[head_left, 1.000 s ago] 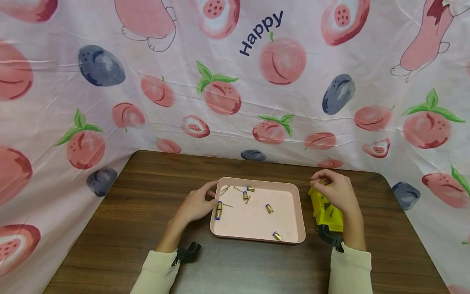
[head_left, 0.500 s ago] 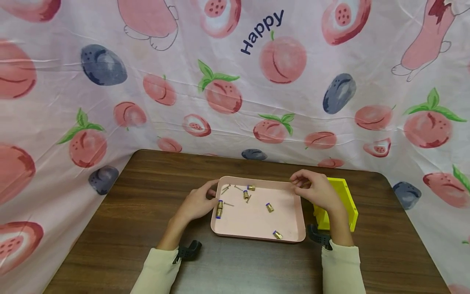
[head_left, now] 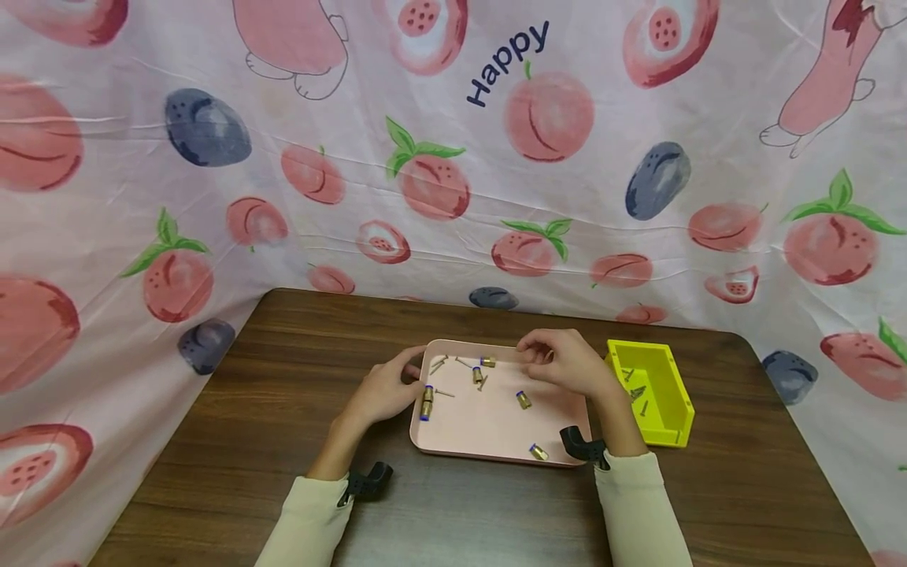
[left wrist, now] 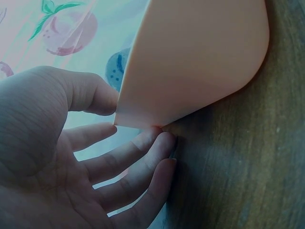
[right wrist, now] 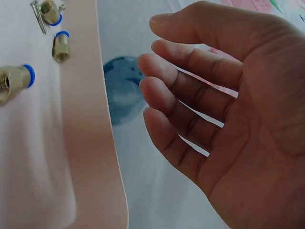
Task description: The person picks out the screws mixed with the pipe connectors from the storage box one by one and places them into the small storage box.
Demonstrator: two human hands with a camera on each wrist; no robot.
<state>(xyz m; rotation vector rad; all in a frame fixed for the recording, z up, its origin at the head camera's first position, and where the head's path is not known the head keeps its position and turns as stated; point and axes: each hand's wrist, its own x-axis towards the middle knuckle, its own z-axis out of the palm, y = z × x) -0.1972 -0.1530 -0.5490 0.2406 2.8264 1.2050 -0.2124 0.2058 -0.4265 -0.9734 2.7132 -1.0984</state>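
A shallow pink tray (head_left: 475,429) lies on the table, holding brass fittings with blue collars (head_left: 523,400) and several small screws (head_left: 444,394). My left hand (head_left: 383,390) rests at the tray's left side near its far corner; the thumb and fingertips touch the wall and rim, fingers relaxed and spread. Over the tray's far right part is my right hand (head_left: 563,362), fingers loosely curled, with nothing between them in the right wrist view. Its fingertips (right wrist: 155,90) are near the far rim, not far from a brass fitting (head_left: 488,362).
A yellow bin (head_left: 666,437) with several screws (head_left: 644,408) stands right of the tray, partly behind the right forearm. Both wrists wear black camera mounts (head_left: 583,445). A fruit-printed cloth (head_left: 453,260) hangs behind the brown wooden table (head_left: 319,315).
My right hand has moved left from above the yellow bin to over the tray, uncovering the bin's inside. The left hand stays at the tray's left side.
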